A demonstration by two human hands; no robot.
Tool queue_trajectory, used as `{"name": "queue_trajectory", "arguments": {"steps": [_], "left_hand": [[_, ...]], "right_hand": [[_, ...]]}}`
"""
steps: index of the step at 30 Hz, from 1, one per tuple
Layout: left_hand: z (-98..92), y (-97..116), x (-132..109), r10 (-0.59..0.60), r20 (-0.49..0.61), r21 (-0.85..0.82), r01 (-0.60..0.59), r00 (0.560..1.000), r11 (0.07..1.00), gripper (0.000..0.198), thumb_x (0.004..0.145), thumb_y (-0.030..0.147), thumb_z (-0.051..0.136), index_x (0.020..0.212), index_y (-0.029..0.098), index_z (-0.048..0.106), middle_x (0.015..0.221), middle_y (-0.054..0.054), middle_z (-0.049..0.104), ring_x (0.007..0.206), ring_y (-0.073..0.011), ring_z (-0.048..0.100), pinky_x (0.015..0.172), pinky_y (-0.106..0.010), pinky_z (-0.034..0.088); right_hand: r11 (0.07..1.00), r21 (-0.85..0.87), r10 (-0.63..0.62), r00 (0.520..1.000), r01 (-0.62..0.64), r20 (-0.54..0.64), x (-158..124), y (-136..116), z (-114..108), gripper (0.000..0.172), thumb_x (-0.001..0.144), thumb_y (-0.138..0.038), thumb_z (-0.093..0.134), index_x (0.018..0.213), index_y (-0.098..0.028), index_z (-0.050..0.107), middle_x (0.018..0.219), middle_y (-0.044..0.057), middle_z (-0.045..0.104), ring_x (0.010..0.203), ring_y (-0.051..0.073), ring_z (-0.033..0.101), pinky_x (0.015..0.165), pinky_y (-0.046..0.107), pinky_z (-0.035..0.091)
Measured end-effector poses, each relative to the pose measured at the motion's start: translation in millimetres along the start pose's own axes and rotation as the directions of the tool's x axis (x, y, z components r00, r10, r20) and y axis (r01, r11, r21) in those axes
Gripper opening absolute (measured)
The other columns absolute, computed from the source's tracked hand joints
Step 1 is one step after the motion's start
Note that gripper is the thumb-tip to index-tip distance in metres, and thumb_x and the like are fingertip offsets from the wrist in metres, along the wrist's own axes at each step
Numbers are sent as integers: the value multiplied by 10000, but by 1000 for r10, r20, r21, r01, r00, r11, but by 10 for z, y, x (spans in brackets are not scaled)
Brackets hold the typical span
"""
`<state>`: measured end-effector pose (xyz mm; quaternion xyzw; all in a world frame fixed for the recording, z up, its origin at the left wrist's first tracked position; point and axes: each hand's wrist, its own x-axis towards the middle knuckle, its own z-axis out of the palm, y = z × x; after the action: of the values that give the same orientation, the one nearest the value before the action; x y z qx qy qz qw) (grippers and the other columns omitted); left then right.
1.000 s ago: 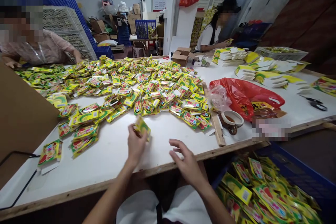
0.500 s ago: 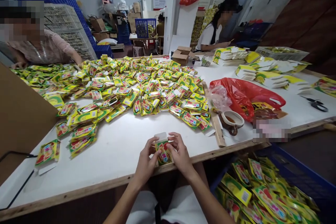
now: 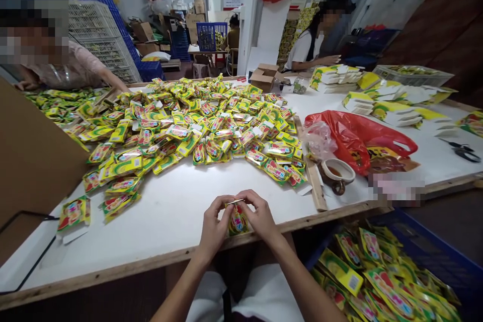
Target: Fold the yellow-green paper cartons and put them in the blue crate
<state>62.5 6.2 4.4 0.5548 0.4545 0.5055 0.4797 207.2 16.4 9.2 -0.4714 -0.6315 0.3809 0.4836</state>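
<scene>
A: In the head view, where is the packet [image 3: 237, 221] found?

B: It is held just over the near edge of the table [image 3: 162, 221], between the left hand [image 3: 212, 226] and the right hand [image 3: 261, 217], straight in front of the body.

A: How is the grip to be described?

B: Both hands are closed on it. The top edge is pinched between thumb and fingertips on each side, by the left hand from the left and the right hand from the right. The two sets of fingertips almost meet above the printed face.

A: And the long axis?

B: It is seen running from the pinched top edge down towards the body, roughly upright in the picture, with the printed face turned to the camera. The sides of the packet are partly hidden by the fingers.

A: Which hand is nearer?

B: Neither can be called nearer, as the packet is centred between the two.

A: What is set about it?

B: A bare stretch of table is seen beyond the hands, then the pile [image 3: 196, 121] of like packets, well apart from the grip. A wooden strip [image 3: 313, 181] and a red bag [image 3: 358, 133] are placed to the right. A blue crate [image 3: 437, 254] holding more packets is seen below table level, beside the right forearm.
</scene>
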Motion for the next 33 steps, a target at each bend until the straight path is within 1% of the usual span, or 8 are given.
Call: {"name": "queue_trajectory", "arguments": {"steps": [4,13,22,24,26,30,31,33], "left_hand": [[0,65,7,-18,-9,32,18,1000,999,150,837,287,568,902,167,630,944,-68,663,925,-188,611,853,-310,467],[23,52,68,-114,-92,-26,112,989,993,159,804,315,599,834,163,635,769,-18,648,713,-133,582,661,-233,466],[-27,3,-37,-94,3,56,94,996,994,220,842,356,545,941,194,657,975,-62,671,900,-183,617,787,-295,493],[-89,-18,50,-83,6,109,82,997,991,257,851,371,525,1022,203,618,1054,-72,646,924,-182,611,796,-305,493],[-220,-62,247,-74,-83,192,89,994,977,327,832,390,543,1105,210,546,1128,-86,604,932,-183,606,779,-311,495],[-607,-217,895,-80,-420,326,232,904,916,486,743,396,635,1132,186,432,1119,-117,559,1011,-227,567,803,-355,476],[-689,-256,1072,-85,-448,324,250,890,912,495,731,383,647,1120,176,421,1088,-119,562,1025,-237,558,834,-374,459],[-793,-313,1387,-93,-482,313,270,871,910,502,693,345,684,1075,165,414,1002,-104,572,1008,-246,558,857,-392,438]], "right_hand": [[999,-33,-24,1000,24,3,-19,-74,-18,113,833,-236,573,871,-195,671,894,50,646,847,173,603,730,279,484],[988,-76,134,991,-136,-27,79,-136,-22,141,832,-294,564,821,-176,640,755,20,656,660,149,594,641,263,479],[994,28,109,994,-109,5,-51,-107,10,154,847,-293,541,850,-182,646,816,37,678,784,178,637,721,277,505],[993,-52,106,991,-111,-87,-131,-187,-210,187,849,-324,525,832,-183,646,819,46,683,804,190,637,736,285,502],[959,-216,134,965,-183,-224,-280,-274,-649,241,847,-384,504,842,-191,649,837,54,687,794,204,637,718,293,499],[656,-611,213,885,-444,-415,-680,-371,-1698,317,749,-504,543,789,-221,679,821,75,698,731,264,635,649,355,483],[600,-648,209,873,-470,-441,-756,-373,-1851,326,728,-518,546,763,-223,680,816,86,698,731,278,634,652,373,482],[601,-637,226,868,-482,-443,-832,-351,-1913,331,724,-527,540,751,-225,671,812,96,700,737,288,637,668,390,487]]}}
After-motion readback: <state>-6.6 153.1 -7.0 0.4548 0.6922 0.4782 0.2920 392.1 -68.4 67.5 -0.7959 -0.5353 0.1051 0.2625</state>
